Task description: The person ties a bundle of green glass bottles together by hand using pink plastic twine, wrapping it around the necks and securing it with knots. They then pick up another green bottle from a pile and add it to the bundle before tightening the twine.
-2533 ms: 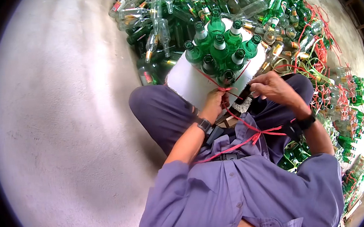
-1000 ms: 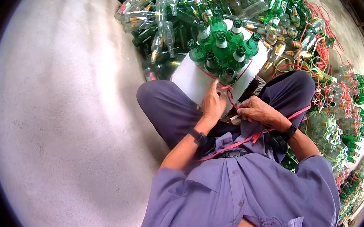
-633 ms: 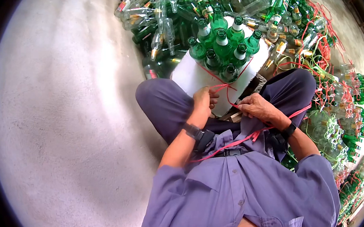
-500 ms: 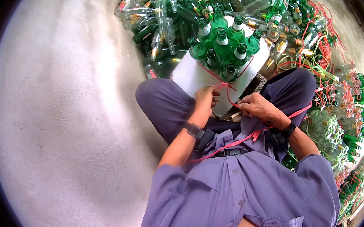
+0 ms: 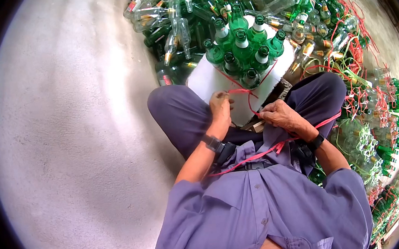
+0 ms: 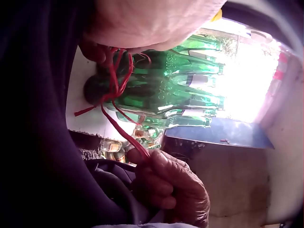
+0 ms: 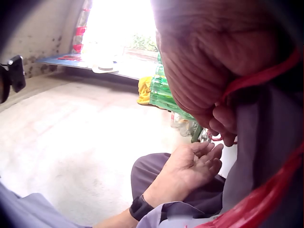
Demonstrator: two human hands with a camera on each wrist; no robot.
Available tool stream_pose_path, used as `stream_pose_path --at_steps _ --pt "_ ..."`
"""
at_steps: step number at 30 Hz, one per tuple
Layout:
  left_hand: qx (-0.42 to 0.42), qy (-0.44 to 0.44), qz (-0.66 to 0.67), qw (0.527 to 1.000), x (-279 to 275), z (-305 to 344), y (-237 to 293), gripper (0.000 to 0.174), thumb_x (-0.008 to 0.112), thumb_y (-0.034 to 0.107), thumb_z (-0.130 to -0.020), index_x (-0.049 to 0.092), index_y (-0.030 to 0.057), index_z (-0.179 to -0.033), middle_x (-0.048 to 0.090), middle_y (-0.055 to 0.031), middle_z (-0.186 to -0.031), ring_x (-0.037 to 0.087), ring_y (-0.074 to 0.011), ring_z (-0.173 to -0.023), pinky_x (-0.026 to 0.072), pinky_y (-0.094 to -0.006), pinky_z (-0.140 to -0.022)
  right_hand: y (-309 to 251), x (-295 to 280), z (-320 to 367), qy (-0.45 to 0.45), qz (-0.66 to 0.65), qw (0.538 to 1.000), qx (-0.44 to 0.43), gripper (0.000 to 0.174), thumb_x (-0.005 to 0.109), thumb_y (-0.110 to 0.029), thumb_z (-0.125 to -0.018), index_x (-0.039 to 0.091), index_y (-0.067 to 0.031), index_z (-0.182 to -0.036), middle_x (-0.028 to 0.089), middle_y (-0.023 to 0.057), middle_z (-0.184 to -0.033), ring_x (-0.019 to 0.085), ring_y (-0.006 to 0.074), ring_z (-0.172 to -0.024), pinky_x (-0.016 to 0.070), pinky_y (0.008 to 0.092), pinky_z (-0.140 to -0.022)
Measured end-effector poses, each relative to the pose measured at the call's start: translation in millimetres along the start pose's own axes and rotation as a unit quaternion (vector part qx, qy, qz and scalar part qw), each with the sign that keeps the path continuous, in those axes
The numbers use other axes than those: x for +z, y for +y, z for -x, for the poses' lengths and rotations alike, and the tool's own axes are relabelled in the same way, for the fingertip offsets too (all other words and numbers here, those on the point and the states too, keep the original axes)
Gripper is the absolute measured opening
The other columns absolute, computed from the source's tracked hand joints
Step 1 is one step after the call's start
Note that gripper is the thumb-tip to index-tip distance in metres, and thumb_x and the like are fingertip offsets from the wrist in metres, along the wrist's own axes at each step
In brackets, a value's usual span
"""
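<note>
Several green glass bottles stand bunched upright on a white board, with red plastic string round them. The string is knotted and looped at the near side of the bunch. My right hand pinches one strand, which runs taut to the knot in the left wrist view. My left hand is beside the loop, fingertips right at its left end. The right wrist view shows this hand's palm turned up, fingers loosely bent and apart. In the left wrist view, my left palm hides part of the string.
Loose bottles are heaped behind the board. String-tied bottle bundles line the right side, beside a tangle of red string. More red string lies across my lap. Bare concrete floor stretches left.
My left hand has left the knot and drawn leftward and nearer my knee. My right hand has come down and holds the strand. The loop now lies stretched left of the knot.
</note>
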State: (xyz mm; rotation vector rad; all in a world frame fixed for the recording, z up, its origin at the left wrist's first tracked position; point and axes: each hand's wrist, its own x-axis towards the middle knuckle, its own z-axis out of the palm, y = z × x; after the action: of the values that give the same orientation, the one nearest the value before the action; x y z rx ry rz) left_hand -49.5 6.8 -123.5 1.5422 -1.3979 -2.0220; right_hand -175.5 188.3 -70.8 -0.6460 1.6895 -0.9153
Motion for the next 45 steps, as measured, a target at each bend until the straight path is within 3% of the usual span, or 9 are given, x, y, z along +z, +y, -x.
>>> stream_pose_path --at_steps 3,6,8,19,22,25,28,39,45 --pt "0.129 0.066 -0.081 0.986 0.8 15.0 9.7 0.022 0.061 0.016 -0.088 0.061 -0.0006 -0.103 0.063 -0.006 -0.089 0.059 -0.015 -0.071 0.0471 -0.0292 -0.062 -3.4 0.2 2.4 0.01 -0.005 1.0 -0.008 0.028 0.06 -0.02 -0.085 0.068 0.0066 -0.083 0.052 0.0092 -0.056 0.05 0.0119 -0.057 0.044 0.0331 -0.054" --pt "0.29 -0.061 -0.158 0.942 3.4 44.5 24.5 0.02 0.062 0.005 -0.082 0.062 0.0001 -0.102 0.064 -0.0084 -0.089 0.058 -0.015 -0.071 0.0472 -0.0301 -0.061 -20.0 -1.4 10.8 0.018 -0.02 1.0 -0.012 0.028 0.06 -0.019 -0.085 0.069 0.0072 -0.083 0.053 0.0076 -0.056 0.048 0.0111 -0.057 0.0428 0.0326 -0.053" --pt "0.489 -0.116 -0.242 0.83 9.0 59.4 34.5 0.026 0.065 0.002 -0.079 0.063 0.0013 -0.105 0.065 -0.0118 -0.091 0.06 -0.0205 -0.071 0.0491 -0.032 -0.065 -28.9 -4.1 14.2 0.023 -0.025 0.999 -0.012 0.028 0.059 -0.019 -0.085 0.069 0.0077 -0.083 0.053 0.0064 -0.056 0.047 0.0107 -0.056 0.042 0.0322 -0.053" --pt "0.441 -0.244 -0.367 0.782 16.5 57.1 24.4 0.016 0.066 0.012 -0.082 0.066 -0.0013 -0.091 0.067 -0.0164 -0.086 0.063 -0.036 -0.079 0.0503 -0.0397 -0.073 -43.5 -31.4 25.0 0.041 0.004 0.998 -0.053 0.031 0.061 -0.02 -0.089 0.061 0.0076 -0.073 0.043 -0.001 -0.054 0.039 0.007 -0.053 0.0342 0.0298 -0.047" --pt "0.433 -0.195 -0.345 0.809 11.8 56.5 27.2 0.016 0.063 0.014 -0.085 0.066 -0.0016 -0.081 0.067 -0.0136 -0.08 0.063 -0.0275 -0.074 0.0483 -0.0371 -0.068 -52.9 -46.2 37.9 0.022 0.013 0.999 -0.043 0.029 0.062 -0.019 -0.089 0.063 0.0082 -0.079 0.045 -0.0004 -0.056 0.041 0.0078 -0.053 0.0353 0.0296 -0.049" --pt "0.263 -0.203 -0.142 0.932 2.6 41.3 24.6 0.021 0.056 0.015 -0.092 0.064 -0.0001 -0.079 0.061 -0.0031 -0.073 0.053 -0.0094 -0.072 0.0425 -0.0254 -0.066 -53.5 -61.9 49.1 0.054 0.071 0.988 -0.122 0.026 0.064 -0.018 -0.09 0.068 0.0074 -0.087 0.049 -0.0019 -0.06 0.044 0.0054 -0.059 0.0372 0.0273 -0.052" --pt "0.151 -0.184 -0.015 0.971 -4.2 38.0 32.3 0.022 0.054 0.016 -0.092 0.063 -0.0006 -0.08 0.067 -0.0073 -0.08 0.055 -0.0115 -0.079 0.0429 -0.028 -0.079 -40.5 -73.7 53.9 0.124 0.047 0.986 -0.102 0.024 0.064 -0.017 -0.089 0.068 0.0072 -0.089 0.049 -0.0012 -0.06 0.044 0.0055 -0.059 0.0375 0.0275 -0.052" --pt "0.219 -0.388 -0.083 0.891 2.3 71.7 70.5 0.042 0.04 -0.008 -0.078 0.07 -0.0025 -0.108 0.069 -0.0065 -0.099 0.057 -0.0119 -0.091 0.042 -0.0249 -0.087 -52.3 -34.1 0.6 0.13 0.04 0.981 -0.135 0.035 0.062 -0.019 -0.089 0.055 0.008 -0.069 0.035 0.0 -0.052 0.034 0.0073 -0.051 0.0306 0.0313 -0.045" --pt "0.277 -0.319 -0.042 0.905 9.8 65.2 78.5 0.042 0.039 -0.011 -0.089 0.064 -0.0019 -0.121 0.07 -0.0116 -0.111 0.064 -0.0177 -0.107 0.0451 -0.0309 -0.102 -56.8 -25.7 -16.0 0.117 0.019 0.988 -0.099 0.036 0.056 -0.024 -0.093 0.063 0.0042 -0.071 0.044 0.0013 -0.052 0.04 0.0084 -0.051 0.0352 0.0307 -0.047"
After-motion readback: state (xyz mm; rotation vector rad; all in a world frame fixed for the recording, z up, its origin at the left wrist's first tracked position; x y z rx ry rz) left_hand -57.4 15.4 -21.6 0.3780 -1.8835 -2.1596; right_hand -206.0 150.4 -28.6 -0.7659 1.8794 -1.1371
